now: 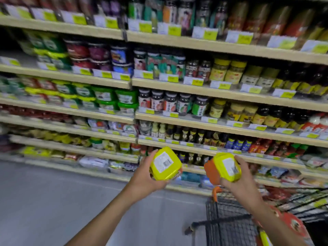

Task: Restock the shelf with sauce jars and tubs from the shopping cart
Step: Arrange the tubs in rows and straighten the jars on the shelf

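Note:
My left hand [144, 176] grips a tub with a yellow lid [166, 164], its white barcode label facing me. My right hand [244, 181] holds a second tub [224, 166] with a yellow lid and an orange body, tilted to the left. Both tubs are held up in front of the lower shelves [177, 116], apart from each other. The black wire shopping cart [230, 217] stands at the lower right beneath my right arm, with red packets and a yellow-lidded item inside it.
Several shelf levels run across the view, packed with jars, bottles and green and yellow tubs [113, 98], with yellow price tags along the edges. Grey floor [53, 201] lies at the lower left. An orange cart handle end [216, 191] sticks up by the cart.

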